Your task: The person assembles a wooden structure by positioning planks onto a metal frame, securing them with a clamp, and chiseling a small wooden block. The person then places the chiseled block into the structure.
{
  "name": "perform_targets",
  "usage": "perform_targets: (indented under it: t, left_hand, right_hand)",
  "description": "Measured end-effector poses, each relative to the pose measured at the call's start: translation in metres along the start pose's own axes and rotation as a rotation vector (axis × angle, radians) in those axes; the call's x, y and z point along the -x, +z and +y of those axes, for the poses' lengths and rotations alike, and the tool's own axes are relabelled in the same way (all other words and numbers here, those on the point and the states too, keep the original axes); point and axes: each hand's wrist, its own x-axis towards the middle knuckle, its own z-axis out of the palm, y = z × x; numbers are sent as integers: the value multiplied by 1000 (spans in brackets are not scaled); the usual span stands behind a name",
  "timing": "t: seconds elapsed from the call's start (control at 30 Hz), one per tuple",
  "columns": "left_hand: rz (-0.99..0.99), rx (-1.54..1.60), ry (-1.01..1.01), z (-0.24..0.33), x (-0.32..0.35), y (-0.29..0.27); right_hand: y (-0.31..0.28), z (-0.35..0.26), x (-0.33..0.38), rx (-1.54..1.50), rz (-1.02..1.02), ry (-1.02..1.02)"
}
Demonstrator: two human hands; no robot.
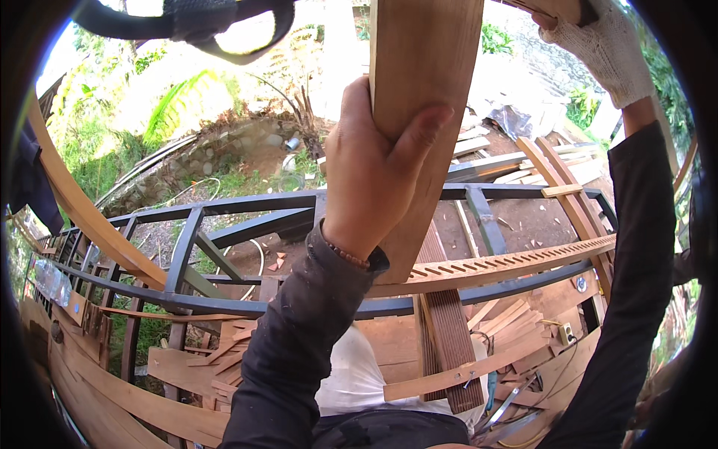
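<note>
Left hand [374, 168] is gripping the upright plank [422, 112], thumb across its face. I'm seeing my gloved right hand [609, 45] reaching high, grip hidden. White sack [351, 378] is lying below.

Plank [419, 67] warm light brown with fine straight grain; bare left hand [370, 168] wears a wrist band of small brown beads [345, 256] over a charcoal-black sleeve [295, 352], right hand [609, 45] in an off-white knit glove. Metal railing frame [224, 303] dark grey-black; long wooden strip [516, 260] orange-tan with a row of slanted dark slots, ribbed board [449, 337] dull red-brown with lengthwise grooves. White sack [359, 378] below, scattered offcuts [508, 318] pale tan, foliage [179, 105] bright green.
</note>
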Motion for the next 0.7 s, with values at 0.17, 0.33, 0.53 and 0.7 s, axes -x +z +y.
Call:
perform_targets:
  t: [0.17,0.33,0.53,0.7]
  left_hand:
    - [-17,86,-52,-1,-1,-5]
    - [-12,268,83,9,-70,-31]
    - [-197,326,265,59,-154,-9]
    - [-142,312,495,38,-161,-7]
  right_hand:
    - [2,27,-2,237,171,-222]
    - [-9,18,-9,299,94,-70]
    - [8,19,2,556,255,-158]
    - [6,31,4,398,286,-327]
